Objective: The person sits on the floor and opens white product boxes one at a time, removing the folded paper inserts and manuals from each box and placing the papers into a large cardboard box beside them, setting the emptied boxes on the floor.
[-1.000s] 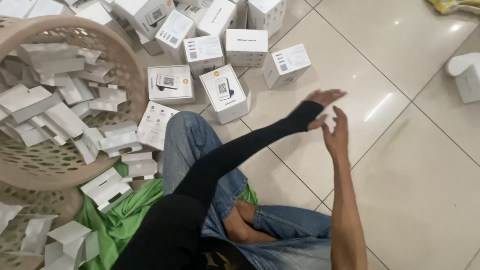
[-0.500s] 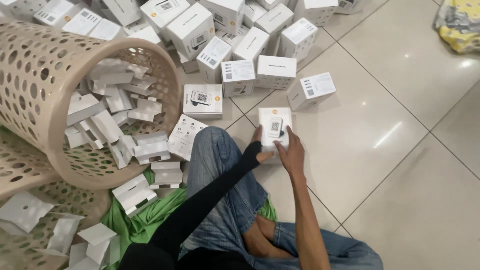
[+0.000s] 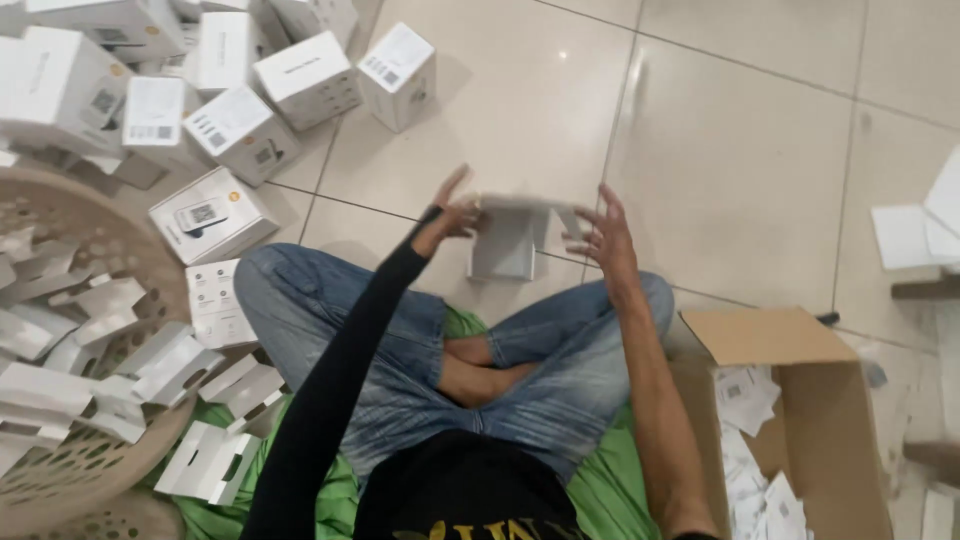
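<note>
I sit cross-legged on a tiled floor and hold a small white box (image 3: 508,240) up in front of my knees. My left hand (image 3: 449,212), in a black sleeve, grips its left end. On the box's right end rests my right hand (image 3: 601,238), fingers spread. The box's lid looks lifted, with its body hanging below between my hands.
More white boxes (image 3: 240,130) lie scattered on the floor at the upper left. A tipped beige laundry basket (image 3: 60,470) with several white card inserts lies at left. An open cardboard box (image 3: 770,340) holding paper leaflets stands at lower right. A green cloth (image 3: 620,490) is under me.
I picked a white box off the floor and lifted it between both hands. The view swung right, bringing the cardboard box into sight.
</note>
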